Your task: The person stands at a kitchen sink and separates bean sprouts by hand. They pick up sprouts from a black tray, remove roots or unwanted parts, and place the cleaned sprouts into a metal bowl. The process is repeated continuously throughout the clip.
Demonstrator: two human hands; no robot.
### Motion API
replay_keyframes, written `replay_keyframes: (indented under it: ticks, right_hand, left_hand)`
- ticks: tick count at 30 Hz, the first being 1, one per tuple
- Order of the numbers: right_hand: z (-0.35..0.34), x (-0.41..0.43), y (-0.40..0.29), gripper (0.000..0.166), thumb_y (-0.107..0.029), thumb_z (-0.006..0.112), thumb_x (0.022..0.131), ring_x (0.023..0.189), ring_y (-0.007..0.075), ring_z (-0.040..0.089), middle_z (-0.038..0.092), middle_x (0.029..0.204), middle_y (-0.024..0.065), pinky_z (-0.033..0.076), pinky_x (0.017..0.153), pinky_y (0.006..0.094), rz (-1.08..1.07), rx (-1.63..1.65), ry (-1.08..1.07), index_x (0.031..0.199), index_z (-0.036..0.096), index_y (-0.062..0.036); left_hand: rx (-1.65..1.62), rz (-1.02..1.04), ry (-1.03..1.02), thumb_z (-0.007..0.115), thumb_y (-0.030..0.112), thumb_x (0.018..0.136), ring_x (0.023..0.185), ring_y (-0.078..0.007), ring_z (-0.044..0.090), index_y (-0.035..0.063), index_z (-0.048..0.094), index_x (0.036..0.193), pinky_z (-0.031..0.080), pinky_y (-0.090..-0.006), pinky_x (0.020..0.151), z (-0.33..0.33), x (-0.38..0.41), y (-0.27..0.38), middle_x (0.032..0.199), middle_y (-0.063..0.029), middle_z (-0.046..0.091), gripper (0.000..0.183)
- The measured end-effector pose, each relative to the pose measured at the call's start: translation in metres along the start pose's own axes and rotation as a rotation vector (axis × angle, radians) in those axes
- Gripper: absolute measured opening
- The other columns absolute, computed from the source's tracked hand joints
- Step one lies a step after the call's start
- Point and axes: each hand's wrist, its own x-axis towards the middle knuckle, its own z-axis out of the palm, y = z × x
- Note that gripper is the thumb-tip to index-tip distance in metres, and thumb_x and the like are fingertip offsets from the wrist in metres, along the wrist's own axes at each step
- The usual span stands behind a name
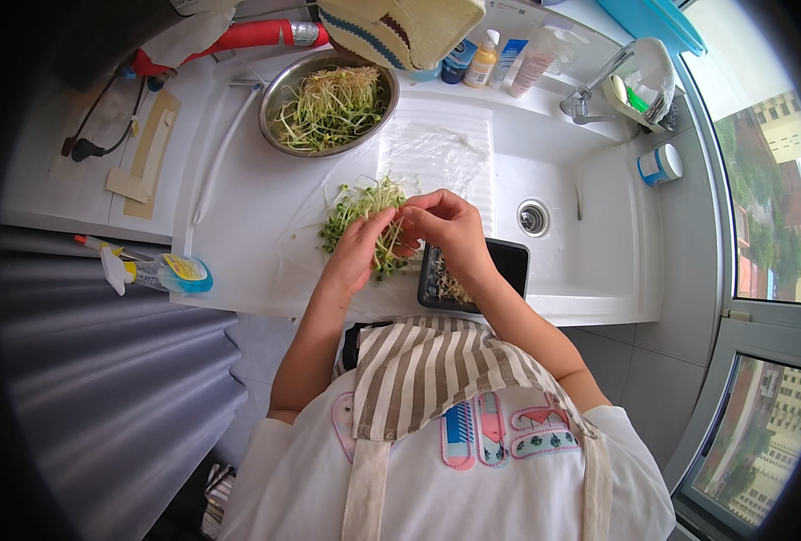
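Green-leaved sprouts (346, 226) with pale stems lie in a loose pile on clear plastic film (434, 159) spread over the white sink's drainboard. At the pile's right side my two hands meet. My left hand (356, 253) is closed around some of the sprouts, its thumb on top. My right hand (451, 226) pinches thumb and forefinger together at the stems, right by the left thumb; the exact piece between the fingertips is too small to make out. Under my right wrist stands a black plastic tray (507, 267) with pale root scraps (451, 287) in its left part.
A steel bowl (270, 128) heaped with sprouts stands behind the pile. Right of the drainboard is the sink basin (562, 182) with a drain (533, 217) and a faucet (579, 105). Bottles (483, 61) line the back ledge. A spray bottle (180, 272) lies at the left edge.
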Motion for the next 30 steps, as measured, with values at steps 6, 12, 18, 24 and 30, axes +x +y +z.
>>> replay_keyframes:
  ticks: [6,12,18,24,30]
  right_hand:
    - [0.022,-0.008,0.000,0.011,-0.004,0.065,0.084,0.080,0.0121,0.061,0.065,0.094,0.0082,0.051,0.068,0.0253,-0.168,-0.100,-0.048,0.091,0.060,0.0021]
    - [0.021,0.006,0.009,0.011,-0.007,0.066,0.084,0.081,0.0097,0.059,0.065,0.089,0.0061,0.047,0.071,0.0230,-0.156,-0.239,0.012,0.090,0.061,0.0008]
    - [0.022,0.020,0.018,0.011,-0.008,0.066,0.083,0.077,0.0105,0.059,0.065,0.085,0.0064,0.048,0.070,0.0235,-0.132,-0.423,0.009,0.089,0.061,-0.0002]
    - [0.017,0.032,0.022,0.014,-0.008,0.065,0.082,0.072,0.0114,0.059,0.065,0.083,0.0074,0.049,0.064,0.0249,-0.115,-0.232,0.076,0.091,0.059,0.0010]
    - [0.005,0.066,0.065,0.022,-0.010,0.066,0.079,0.071,0.0191,0.062,0.067,0.086,0.0095,0.051,0.068,0.0292,-0.103,-0.581,0.020,0.098,0.062,-0.0015]
  left_hand:
    - [-0.285,0.040,-0.017,0.045,0.026,0.097,0.094,-0.0155,0.059,0.0006,0.059,0.108,0.047,-0.0322,0.084,-0.030,0.008,-0.012,0.100,-0.0058,0.062,0.031]
    - [-0.075,0.249,0.089,0.046,0.026,0.097,0.103,-0.0139,0.056,-0.0004,0.062,0.109,0.040,-0.0282,0.093,-0.030,-0.002,-0.016,0.108,-0.0062,0.064,0.033]
    - [0.050,0.391,0.139,0.043,0.026,0.098,0.108,-0.0173,0.055,-0.0028,0.060,0.110,0.039,-0.0311,0.096,-0.027,-0.006,-0.006,0.116,-0.0117,0.061,0.036]
    - [-0.001,0.443,0.277,0.038,0.024,0.099,0.116,-0.0227,0.052,-0.0029,0.058,0.110,0.037,-0.0342,0.102,-0.032,-0.016,0.010,0.118,-0.0158,0.060,0.035]
    - [-0.502,0.357,0.196,0.038,0.024,0.099,0.118,-0.0317,0.051,-0.0024,0.053,0.113,0.040,-0.0417,0.103,-0.054,-0.007,0.000,0.121,-0.0204,0.055,0.033]
